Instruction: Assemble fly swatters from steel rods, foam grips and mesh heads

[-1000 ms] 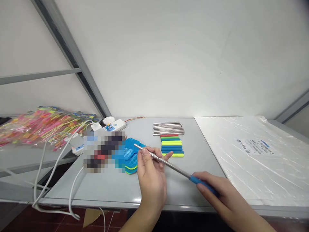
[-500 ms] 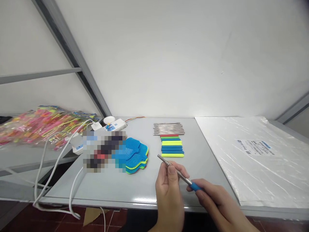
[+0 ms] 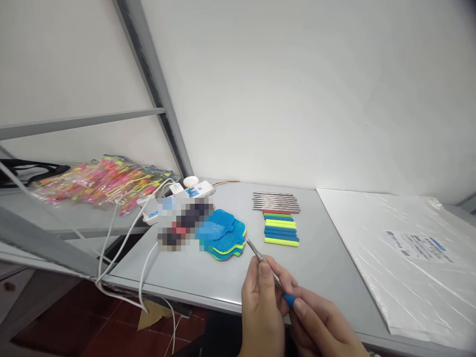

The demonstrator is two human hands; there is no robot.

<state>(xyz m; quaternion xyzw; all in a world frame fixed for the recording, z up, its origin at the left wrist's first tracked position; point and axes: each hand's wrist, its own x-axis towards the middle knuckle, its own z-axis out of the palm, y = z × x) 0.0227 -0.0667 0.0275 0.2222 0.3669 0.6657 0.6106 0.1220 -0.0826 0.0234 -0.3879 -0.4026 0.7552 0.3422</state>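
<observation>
My left hand (image 3: 262, 292) is closed round a thin metal rod (image 3: 275, 278), whose ringed free end points up and away to the left. At the rod's near end sits a blue handle sleeve (image 3: 289, 299), pinched in my right hand (image 3: 320, 317); my fingers hide most of it. Beyond my hands a row of coloured handle sleeves (image 3: 280, 232) in yellow, blue, green and red lies on the table. Just behind them are several metal rods (image 3: 275, 201) side by side. To the left rests a pile of fly swatter heads (image 3: 226, 235), blue on top with yellow-green beneath.
A white plastic-wrapped package (image 3: 372, 223) with a label covers the table's right side. White power strips (image 3: 201, 190) and looping white cables (image 3: 126, 233) are at the left, beside a blurred patch. Plastic-bagged colourful items (image 3: 107, 181) lie on the far left shelf.
My right hand has come closer to my left along the rod, and less of the blue sleeve shows. The view has turned left, so the table's things appear farther right.
</observation>
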